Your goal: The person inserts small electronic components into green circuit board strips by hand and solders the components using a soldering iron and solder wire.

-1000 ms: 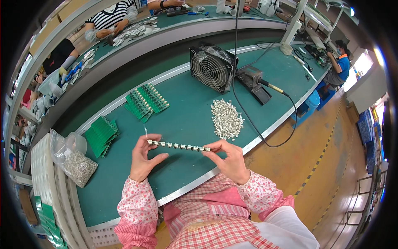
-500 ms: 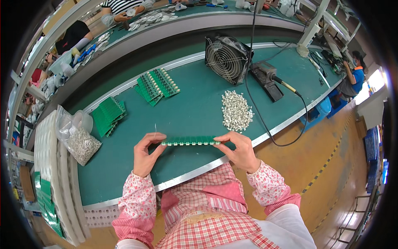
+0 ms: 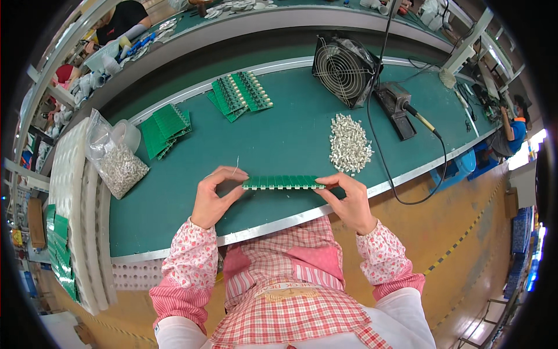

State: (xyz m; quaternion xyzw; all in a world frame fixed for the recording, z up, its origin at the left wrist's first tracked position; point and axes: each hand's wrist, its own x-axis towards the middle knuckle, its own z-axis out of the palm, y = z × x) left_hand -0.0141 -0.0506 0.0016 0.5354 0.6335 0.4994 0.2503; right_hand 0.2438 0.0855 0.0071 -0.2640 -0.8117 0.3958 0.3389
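A long narrow green circuit board strip (image 3: 283, 182) is held level just above the green table (image 3: 290, 139), one end in each hand. My left hand (image 3: 214, 196) pinches its left end. My right hand (image 3: 346, 199) grips its right end. A thin wire lead sticks up near my left fingers. A heap of small white parts (image 3: 349, 143) lies on the table just beyond my right hand.
Two stacks of green boards (image 3: 239, 93) (image 3: 164, 125) lie further back. A clear bag of small parts (image 3: 116, 163) sits at the left beside white trays (image 3: 72, 192). A fan (image 3: 343, 70) and a soldering iron stand (image 3: 395, 107) with cables are at the back right. Other people work nearby.
The strip has turned so its green flat face shows instead of its edge. Both hands keep hold of its ends and have come a little closer to my body.
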